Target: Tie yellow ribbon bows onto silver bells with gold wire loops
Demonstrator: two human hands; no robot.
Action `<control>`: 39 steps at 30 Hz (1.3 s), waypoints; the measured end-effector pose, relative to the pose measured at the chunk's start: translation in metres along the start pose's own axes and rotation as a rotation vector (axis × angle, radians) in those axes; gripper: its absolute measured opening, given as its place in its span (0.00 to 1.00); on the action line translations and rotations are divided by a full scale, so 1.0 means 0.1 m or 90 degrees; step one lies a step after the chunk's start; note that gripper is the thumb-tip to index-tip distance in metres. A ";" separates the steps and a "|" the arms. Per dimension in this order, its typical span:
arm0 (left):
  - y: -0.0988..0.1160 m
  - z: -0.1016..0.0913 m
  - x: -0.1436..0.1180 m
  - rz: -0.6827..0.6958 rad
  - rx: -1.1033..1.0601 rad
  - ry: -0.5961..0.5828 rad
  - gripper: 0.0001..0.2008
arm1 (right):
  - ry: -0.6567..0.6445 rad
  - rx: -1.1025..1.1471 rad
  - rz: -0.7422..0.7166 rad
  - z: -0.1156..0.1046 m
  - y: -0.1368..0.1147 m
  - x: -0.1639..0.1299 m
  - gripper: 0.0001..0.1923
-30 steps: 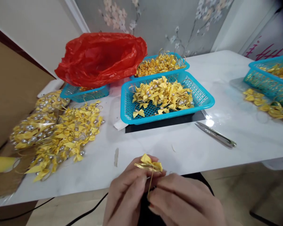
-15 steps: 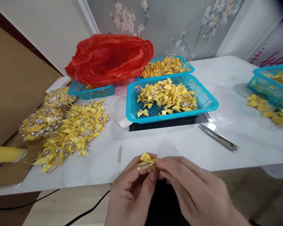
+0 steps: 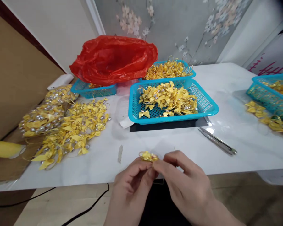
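The left hand (image 3: 132, 185) and the right hand (image 3: 184, 185) meet at the near edge of the white surface (image 3: 169, 147), both closed in a pinch on one small yellow ribbon bow (image 3: 148, 156). The left thumb and forefinger grip the bow from the left; the right fingertips touch it from the right. A thin gold wire loop (image 3: 159, 181) hangs below the bow between the two hands. The bow sits just above the surface edge, near centre. Far of the hands stands a blue mesh basket (image 3: 204, 110) holding a heap of yellow bows (image 3: 167, 99) with silver beads; it rests on a black mat (image 3: 165, 125). Behind it, touching, is a second blue basket (image 3: 191, 73) filled with gold wire pieces. To the left of that, a red plastic bag (image 3: 113, 59) lies over a third blue basket (image 3: 94, 91). On the left part of the surface lies a loose pile of finished bows (image 3: 75, 128), with clear bags of bows (image 3: 41, 117) further left. To the right of the hands, thread snips (image 3: 218, 141) lie flat on the surface. At the far right edge stands another blue basket (image 3: 269, 95), with loose yellow bows (image 3: 269, 117) just beside it. A yellow tool handle (image 3: 4, 149) shows at the left edge.
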State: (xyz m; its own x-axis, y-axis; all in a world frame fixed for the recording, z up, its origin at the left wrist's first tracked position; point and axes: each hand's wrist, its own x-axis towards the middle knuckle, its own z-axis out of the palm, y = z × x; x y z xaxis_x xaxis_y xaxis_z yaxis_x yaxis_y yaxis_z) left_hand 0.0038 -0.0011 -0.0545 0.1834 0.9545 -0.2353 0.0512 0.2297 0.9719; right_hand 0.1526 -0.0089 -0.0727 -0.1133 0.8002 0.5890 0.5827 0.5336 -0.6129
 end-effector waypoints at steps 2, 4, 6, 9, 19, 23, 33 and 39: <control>-0.01 -0.01 -0.02 0.004 0.012 -0.004 0.07 | -0.009 -0.021 -0.006 0.05 0.07 0.01 0.17; -0.03 -0.03 -0.04 -0.003 0.010 -0.006 0.07 | -0.029 -0.037 -0.002 0.06 0.11 0.00 0.17; -0.04 -0.03 -0.05 -0.013 -0.022 -0.001 0.08 | -0.048 -0.062 -0.011 0.05 0.12 -0.01 0.17; -0.06 -0.01 -0.04 -0.032 -0.127 0.021 0.09 | -0.066 -0.100 -0.035 0.03 0.13 -0.01 0.18; -0.07 0.02 0.00 -0.059 -0.210 0.076 0.09 | -0.105 -0.114 -0.069 -0.01 0.19 0.03 0.17; -0.08 0.01 0.00 -0.062 -0.221 0.073 0.09 | -0.124 -0.110 -0.066 -0.02 0.19 0.03 0.18; -0.10 0.00 0.01 -0.074 -0.112 0.024 0.08 | -0.138 -0.091 -0.064 0.04 0.15 0.04 0.15; -0.11 -0.02 -0.02 -0.061 -0.173 0.077 0.10 | -0.169 -0.099 -0.083 0.02 0.17 0.06 0.15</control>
State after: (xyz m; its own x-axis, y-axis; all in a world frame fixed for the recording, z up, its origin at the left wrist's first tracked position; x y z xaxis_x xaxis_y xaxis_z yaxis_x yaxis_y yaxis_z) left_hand 0.0007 -0.0048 -0.0651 0.0720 0.9381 -0.3387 -0.2043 0.3462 0.9156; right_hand 0.1604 0.0049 -0.0805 -0.3882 0.7824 0.4869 0.6633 0.6040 -0.4418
